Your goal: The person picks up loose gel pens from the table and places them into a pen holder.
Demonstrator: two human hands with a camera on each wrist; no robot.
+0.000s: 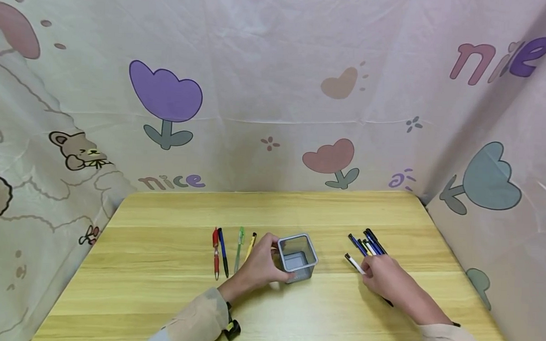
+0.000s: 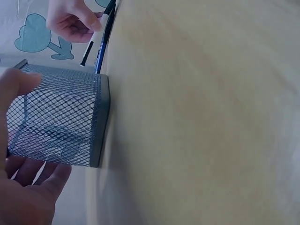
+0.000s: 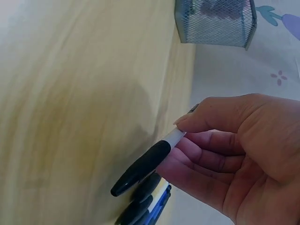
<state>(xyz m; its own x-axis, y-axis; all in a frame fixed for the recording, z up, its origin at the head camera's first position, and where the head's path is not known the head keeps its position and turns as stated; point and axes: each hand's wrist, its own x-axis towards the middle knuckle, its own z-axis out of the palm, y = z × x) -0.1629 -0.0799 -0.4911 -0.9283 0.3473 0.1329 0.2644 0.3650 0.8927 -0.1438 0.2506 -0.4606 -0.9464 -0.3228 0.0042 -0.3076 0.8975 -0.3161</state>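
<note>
1. At the table's right side, our right hand (image 1: pixel 383 274) pinches a white pen (image 1: pixel 354 263) between thumb and fingers; its black grip end points away from the mesh holder.
2. Near the middle, our left hand (image 1: pixel 264 263) grips the mesh holder (image 1: pixel 306 273), thumb on one side and fingers on the other. The holder seems upright on the table (image 1: pixel 162 227), open end up, and we see no pen inside.
3. So we judge the work to be early: one pen is in our fingers, and the rest lie loose — none is in the holder.
4. Just beyond the right hand lies a cluster of pens (image 1: pixel 369 247), close together; the hand hides their near ends, so we cannot count them surely.
5. Left of the holder we have a red pen (image 1: pixel 216 255), a blue pen (image 1: pixel 223 251), a green pen (image 1: pixel 239 249) and a yellow pen (image 1: pixel 251 245) — our left hand stands between these and the holder.
6. Farther out, a patterned cloth (image 1: pixel 239 89) hangs behind the table.
</note>
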